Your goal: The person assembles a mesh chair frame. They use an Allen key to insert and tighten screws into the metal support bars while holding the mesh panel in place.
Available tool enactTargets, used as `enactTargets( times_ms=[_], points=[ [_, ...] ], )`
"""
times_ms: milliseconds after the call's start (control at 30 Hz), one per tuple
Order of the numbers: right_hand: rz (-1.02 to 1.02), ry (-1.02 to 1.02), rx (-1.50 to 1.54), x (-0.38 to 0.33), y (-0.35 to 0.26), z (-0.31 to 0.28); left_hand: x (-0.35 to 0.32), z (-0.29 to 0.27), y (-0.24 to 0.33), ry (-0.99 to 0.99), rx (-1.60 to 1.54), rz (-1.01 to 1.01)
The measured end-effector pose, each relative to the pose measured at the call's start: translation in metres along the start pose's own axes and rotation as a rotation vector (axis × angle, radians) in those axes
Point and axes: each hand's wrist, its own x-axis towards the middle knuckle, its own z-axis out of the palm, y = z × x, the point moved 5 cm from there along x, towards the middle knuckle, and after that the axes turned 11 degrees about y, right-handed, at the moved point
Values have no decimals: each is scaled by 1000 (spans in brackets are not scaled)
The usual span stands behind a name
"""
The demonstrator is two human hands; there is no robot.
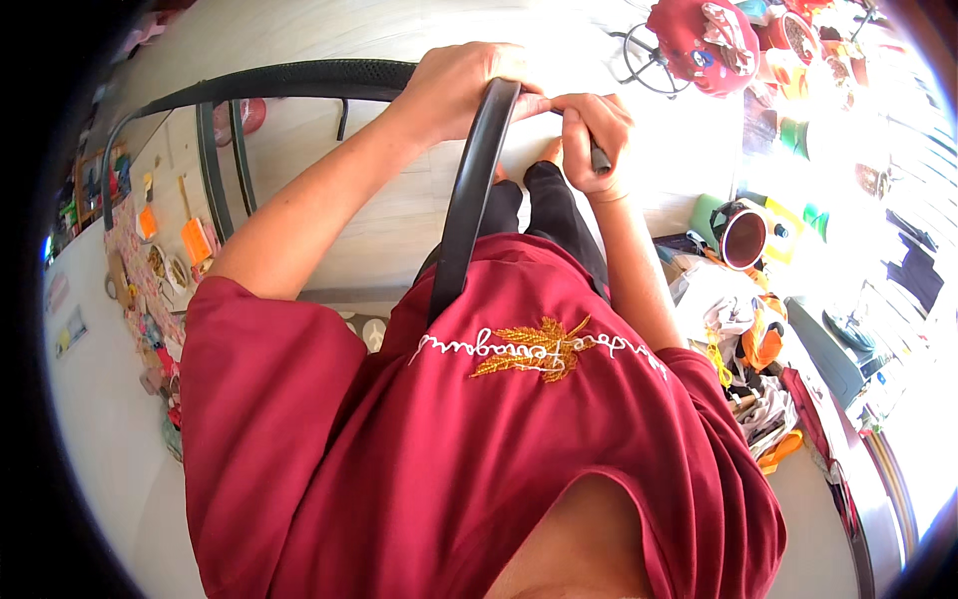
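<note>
My left hand (461,88) is closed around a black curved frame piece near the top middle. From it a dark mesh-covered band (299,80) runs left, with grey-green metal bars (215,160) below it. A smooth black curved strip (469,200) passes by my left fingers and comes down to the front of my maroon shirt. Just to the right, my right hand (599,140) is wrapped around a dark rod (599,160), whose blunt end pokes out of the fist. The two hands almost touch. How the rod joins the frame is hidden by my fingers.
At the upper right a maroon bag-like thing (704,45) sits by a black wire stand (654,60) and several pots. A dark-rimmed round pot (743,238) and heaped clothes (714,299) lie on the right. Orange-bladed tools (197,240) lie on the left. Pale tiles (389,190) cover the floor.
</note>
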Motion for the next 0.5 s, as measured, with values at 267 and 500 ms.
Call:
enactTargets(
  times_ms=[267, 500],
  points=[
    [658, -59, 237, -9, 3, 6, -5, 2, -9, -1, -14, 97],
    [846, -236, 231, 1, -1, -6, 0, 6, -12, 11, 23, 116]
  ],
)
